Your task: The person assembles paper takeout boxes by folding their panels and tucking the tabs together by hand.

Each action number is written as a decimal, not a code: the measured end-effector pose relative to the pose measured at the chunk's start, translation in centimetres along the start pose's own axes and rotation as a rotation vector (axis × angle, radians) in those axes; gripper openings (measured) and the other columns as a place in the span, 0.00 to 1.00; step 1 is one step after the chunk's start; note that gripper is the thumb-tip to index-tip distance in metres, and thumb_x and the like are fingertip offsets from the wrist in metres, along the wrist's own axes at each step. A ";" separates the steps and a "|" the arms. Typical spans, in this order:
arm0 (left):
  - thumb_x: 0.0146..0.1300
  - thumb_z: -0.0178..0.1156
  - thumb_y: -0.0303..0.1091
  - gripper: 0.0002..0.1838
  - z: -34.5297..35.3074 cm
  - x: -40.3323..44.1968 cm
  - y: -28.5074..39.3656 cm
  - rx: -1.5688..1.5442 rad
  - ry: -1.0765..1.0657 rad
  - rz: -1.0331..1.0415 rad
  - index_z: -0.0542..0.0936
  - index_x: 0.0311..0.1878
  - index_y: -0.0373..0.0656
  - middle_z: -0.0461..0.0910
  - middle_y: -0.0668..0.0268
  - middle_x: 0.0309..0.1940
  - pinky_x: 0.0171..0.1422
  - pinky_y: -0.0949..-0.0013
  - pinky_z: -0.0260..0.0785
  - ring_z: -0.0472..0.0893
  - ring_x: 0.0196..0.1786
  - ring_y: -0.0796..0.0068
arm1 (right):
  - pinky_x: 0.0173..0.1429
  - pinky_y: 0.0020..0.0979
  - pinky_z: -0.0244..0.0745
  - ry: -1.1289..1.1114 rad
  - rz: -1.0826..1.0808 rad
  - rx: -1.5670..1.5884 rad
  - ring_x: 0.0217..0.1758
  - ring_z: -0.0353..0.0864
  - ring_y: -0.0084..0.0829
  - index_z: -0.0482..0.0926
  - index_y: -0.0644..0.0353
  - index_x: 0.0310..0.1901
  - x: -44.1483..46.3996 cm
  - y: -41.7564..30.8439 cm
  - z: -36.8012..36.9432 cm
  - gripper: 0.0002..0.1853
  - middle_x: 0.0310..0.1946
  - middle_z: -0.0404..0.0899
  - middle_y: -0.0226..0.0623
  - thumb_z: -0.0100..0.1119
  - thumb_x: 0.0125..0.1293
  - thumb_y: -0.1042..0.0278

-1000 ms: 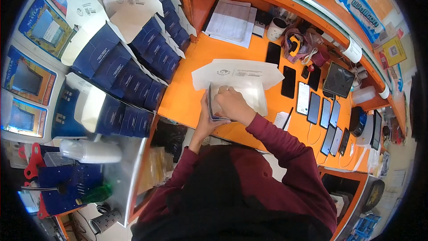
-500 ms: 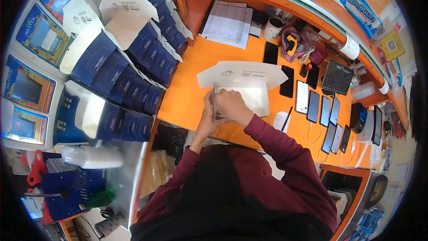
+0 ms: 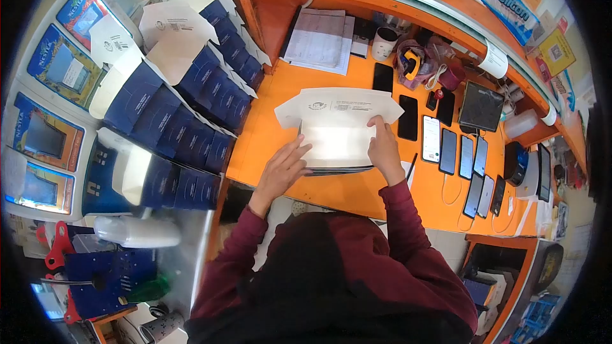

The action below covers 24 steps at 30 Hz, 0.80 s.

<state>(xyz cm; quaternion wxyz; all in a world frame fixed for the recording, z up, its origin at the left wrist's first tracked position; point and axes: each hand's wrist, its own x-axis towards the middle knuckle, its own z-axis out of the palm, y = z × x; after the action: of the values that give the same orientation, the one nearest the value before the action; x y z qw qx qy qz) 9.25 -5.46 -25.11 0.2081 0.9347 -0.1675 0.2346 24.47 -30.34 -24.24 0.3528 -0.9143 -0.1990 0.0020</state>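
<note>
An open paper food box [image 3: 336,143], pale inside with a printed flap raised at its far side, sits on the orange counter in front of me. At its left wall is my left hand [image 3: 280,169], with fingers stretched out and tips touching the edge. My right hand [image 3: 384,153] grips the right wall, its index finger pointing up by the flap's corner and its thumb at the inner side. The outer walls of the box are mostly hidden from above.
Stacked dark blue boxes [image 3: 169,111] with pale flaps stand at the left. Several phones [image 3: 448,151] lie on the counter [image 3: 255,146] to the right. Papers [image 3: 317,39], a mug [image 3: 384,44] and a pouch [image 3: 414,64] are under the orange shelf. Clear plastic containers [image 3: 137,231] lie lower left.
My right hand has left the inside left corner and moved to the box's right wall. The left hand has loosened and spread its fingers. The box's front now faces me squarely.
</note>
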 end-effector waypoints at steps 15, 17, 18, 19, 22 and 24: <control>0.62 0.69 0.44 0.29 -11.0 -0.5 2.8 0.259 0.368 -0.216 0.78 0.66 0.46 0.68 0.53 0.74 0.78 0.44 0.53 0.66 0.76 0.52 | 0.63 0.43 0.70 0.035 -0.131 0.130 0.60 0.76 0.58 0.69 0.57 0.51 -0.2 -0.3 1.0 0.23 0.49 0.78 0.52 0.53 0.56 0.92; 0.67 0.61 0.33 0.23 -17.7 0.7 2.2 0.562 0.649 -0.297 0.77 0.64 0.38 0.72 0.53 0.71 0.79 0.46 0.52 0.68 0.74 0.50 | 0.62 0.43 0.71 0.026 -0.135 0.123 0.59 0.77 0.58 0.70 0.56 0.53 -0.3 -1.0 1.2 0.22 0.50 0.78 0.52 0.53 0.59 0.90; 0.69 0.59 0.32 0.22 -21.0 1.5 1.5 0.634 0.750 -0.340 0.76 0.65 0.38 0.72 0.53 0.69 0.79 0.46 0.50 0.68 0.73 0.49 | 0.62 0.43 0.71 0.006 -0.126 0.122 0.59 0.77 0.58 0.70 0.56 0.54 -0.3 -1.3 1.2 0.22 0.50 0.78 0.52 0.53 0.60 0.90; 0.72 0.55 0.30 0.22 -24.1 2.0 0.8 0.772 0.769 -0.388 0.74 0.68 0.40 0.72 0.54 0.70 0.79 0.46 0.50 0.67 0.75 0.49 | 0.62 0.44 0.71 -0.014 -0.116 0.119 0.59 0.77 0.58 0.70 0.56 0.54 -0.3 -1.5 1.2 0.22 0.50 0.79 0.52 0.54 0.61 0.89; 0.65 0.50 0.18 0.27 -32.3 0.7 -3.2 1.126 0.393 -0.597 0.76 0.65 0.54 0.72 0.67 0.71 0.77 0.36 0.47 0.66 0.77 0.64 | 0.58 0.49 0.72 -0.049 -0.167 0.121 0.55 0.77 0.60 0.72 0.53 0.55 -0.3 -1.6 1.3 0.21 0.49 0.78 0.54 0.54 0.63 0.86; 0.61 0.50 0.15 0.26 -35.4 -1.3 -5.6 1.008 0.189 -0.804 0.82 0.57 0.52 0.76 0.63 0.69 0.76 0.34 0.49 0.66 0.77 0.61 | 0.58 0.49 0.72 -0.058 -0.187 0.129 0.55 0.78 0.59 0.71 0.53 0.56 -0.4 -1.3 1.2 0.21 0.49 0.78 0.54 0.54 0.64 0.85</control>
<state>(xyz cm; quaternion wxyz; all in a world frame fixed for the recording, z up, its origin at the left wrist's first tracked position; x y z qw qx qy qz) -2.59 16.11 0.92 -0.1703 0.8828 0.3448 0.2697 23.45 -28.80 -24.34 0.4038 -0.8667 -0.2929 0.0085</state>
